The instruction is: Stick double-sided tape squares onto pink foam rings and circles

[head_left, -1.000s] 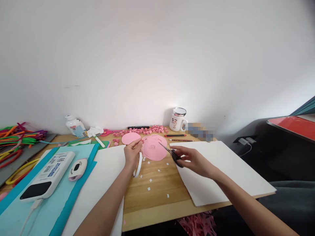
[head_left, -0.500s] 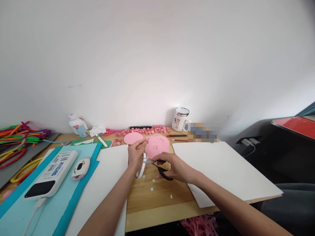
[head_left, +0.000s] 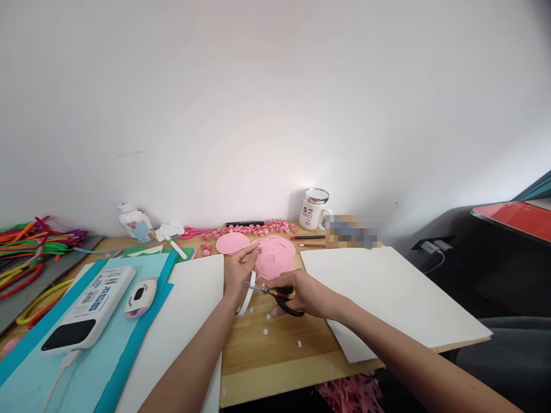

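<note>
My left hand (head_left: 239, 272) is closed, pinching the free end of a white tape strip; the white tape roll (head_left: 247, 293) hangs under its wrist. My right hand (head_left: 301, 293) grips black-handled scissors (head_left: 275, 293), blades pointing left at the tape just below my left fingers. Behind the hands, pink paper discs (head_left: 275, 259) lie on the wooden table (head_left: 279, 350). Small white tape bits (head_left: 266, 331) are scattered on the wood in front of the hands.
White boards lie at right (head_left: 387, 292) and left (head_left: 189, 310). On blue paper (head_left: 77, 367) sit a power bank (head_left: 88, 310) and a small pink device (head_left: 138, 290). Pipe cleaners (head_left: 30, 246) at far left. Mug (head_left: 313, 209), bottle (head_left: 134, 222), pencils (head_left: 307, 237) and pink paper pieces (head_left: 258, 228) line the wall.
My right hand swung the scissors from the right of the pink discs leftward and down, bringing the blades to the tape under my left fingers. The left hand stayed nearly still.
</note>
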The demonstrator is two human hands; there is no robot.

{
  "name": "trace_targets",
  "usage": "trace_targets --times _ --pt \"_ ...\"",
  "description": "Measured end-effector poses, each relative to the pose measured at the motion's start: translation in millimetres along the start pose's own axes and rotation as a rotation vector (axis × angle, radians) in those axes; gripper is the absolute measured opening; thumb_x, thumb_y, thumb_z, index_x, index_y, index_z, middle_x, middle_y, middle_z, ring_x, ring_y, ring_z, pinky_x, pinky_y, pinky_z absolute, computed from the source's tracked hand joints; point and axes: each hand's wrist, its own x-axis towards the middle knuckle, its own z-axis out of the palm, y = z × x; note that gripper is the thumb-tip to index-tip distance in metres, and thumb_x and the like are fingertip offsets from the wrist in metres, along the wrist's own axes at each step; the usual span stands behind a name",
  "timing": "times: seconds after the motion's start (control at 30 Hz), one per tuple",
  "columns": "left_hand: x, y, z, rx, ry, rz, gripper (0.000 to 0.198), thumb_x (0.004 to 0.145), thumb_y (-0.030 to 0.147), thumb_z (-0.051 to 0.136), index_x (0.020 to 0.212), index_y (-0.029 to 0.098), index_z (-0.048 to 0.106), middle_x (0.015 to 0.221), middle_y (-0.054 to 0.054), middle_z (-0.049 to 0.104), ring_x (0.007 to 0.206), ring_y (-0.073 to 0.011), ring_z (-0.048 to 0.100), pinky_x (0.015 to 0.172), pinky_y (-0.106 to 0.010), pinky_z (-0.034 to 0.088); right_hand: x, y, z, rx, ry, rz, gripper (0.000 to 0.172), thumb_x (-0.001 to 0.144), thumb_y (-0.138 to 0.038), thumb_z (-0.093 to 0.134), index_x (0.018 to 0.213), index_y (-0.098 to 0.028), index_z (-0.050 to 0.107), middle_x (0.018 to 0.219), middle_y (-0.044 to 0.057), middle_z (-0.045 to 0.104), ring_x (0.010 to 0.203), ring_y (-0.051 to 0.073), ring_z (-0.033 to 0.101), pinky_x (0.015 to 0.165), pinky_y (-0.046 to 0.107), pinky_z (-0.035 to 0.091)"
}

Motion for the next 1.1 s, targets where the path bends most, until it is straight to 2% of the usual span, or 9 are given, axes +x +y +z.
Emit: trace_targets --times 0.17,0.37,0.47,0.6,0.73,0.8,0.9,0.97,1.1 --pt "-1 2 0.5 0.027 0.006 0.006 0.035 0.066 0.034 0.063 0.093 0.012 0.067 0.039 0.004 0.055 0.026 -0.0069 0.041 0.029 -0.018 0.029 3 7 3 0.093 -0.056 0.022 0.028 0.062 -0.039 0.065 0.061 -0.015 0.050 0.055 -0.007 0.031 0.052 0.007 0.026 0.046 0.018 0.022" --pt "-2 1 1.8 0.043 -0.008 0.020 0.035 0.066 0.034 0.063 0.094 0.013 0.067 0.051 0.000 0.062 0.026 -0.0055 0.040 0.027 -0.018 0.028 4 11 4 0.141 -0.063 -0.014 0.025 0.064 -0.036 0.063 0.063 -0.014 0.050 0.057 -0.006 0.029 0.053 0.007 0.024 0.045 0.018 0.021" --pt "-2 2 2.7 0.047 -0.006 0.038 0.033 0.066 0.033 0.063 0.092 0.015 0.068 0.066 -0.003 0.068 0.027 -0.0050 0.042 0.028 -0.019 0.030 3 11 3 0.139 -0.053 -0.028 0.025 0.064 -0.035 0.063 0.061 -0.014 0.050 0.057 -0.006 0.028 0.054 0.007 0.023 0.046 0.018 0.020" --pt "-3 6 4.3 0.040 0.002 0.056 0.029 0.063 0.032 0.065 0.088 0.017 0.070 0.067 -0.005 0.069 0.038 -0.0100 0.054 0.034 -0.020 0.037 2 12 2 0.092 -0.059 -0.030 0.023 0.066 -0.033 0.063 0.061 -0.014 0.052 0.055 -0.006 0.028 0.053 0.007 0.023 0.045 0.018 0.021" --pt "-6 6 7.8 0.072 -0.029 0.096 0.028 0.064 0.032 0.065 0.087 0.017 0.070 0.064 -0.004 0.069 0.048 -0.0135 0.059 0.041 -0.021 0.043 2 12 4 -0.133 0.073 -0.058 0.018 0.065 -0.029 0.066 0.074 -0.016 0.058 0.059 -0.004 0.043 0.056 0.009 0.037 0.052 0.019 0.030" --pt "-7 3 9.3 0.099 -0.062 0.118 0.028 0.064 0.031 0.065 0.087 0.016 0.069 0.066 -0.004 0.069 0.050 -0.0140 0.060 0.043 -0.022 0.045 1 10 1 -0.303 0.188 -0.053 0.026 0.062 -0.027 0.070 0.084 -0.018 0.059 0.069 -0.001 0.050 0.065 0.013 0.044 0.059 0.022 0.035" --pt "-7 -2 9.0 0.170 -0.080 0.149 0.027 0.066 0.030 0.063 0.089 0.016 0.069 0.074 -0.006 0.070 0.054 -0.0154 0.061 0.046 -0.024 0.047 -5 7 -11 -0.446 0.283 -0.013 0.041 0.059 -0.026 0.072 0.096 -0.020 0.057 0.082 0.004 0.056 0.078 0.018 0.048 0.066 0.026 0.038" --pt "-5 -5 7.2 0.277 -0.059 0.151 0.026 0.069 0.029 0.060 0.090 0.016 0.068 0.078 -0.007 0.070 0.056 -0.0161 0.062 0.046 -0.024 0.047 -13 11 -25 -0.466 0.273 0.037 0.044 0.058 -0.024 0.072 0.099 -0.021 0.055 0.089 0.005 0.057 0.082 0.020 0.050 0.068 0.027 0.039" --pt "-3 -12 4.9 0.456 -0.069 0.160 0.021 0.072 0.024 0.057 0.087 0.016 0.069 0.087 -0.008 0.069 0.055 -0.0160 0.063 0.046 -0.024 0.047 -38 34 -57 -0.593 0.060 0.273 0.039 0.057 -0.009 0.066 0.092 -0.022 0.059 0.085 0.004 0.060 0.083 0.022 0.053 0.067 0.028 0.039"
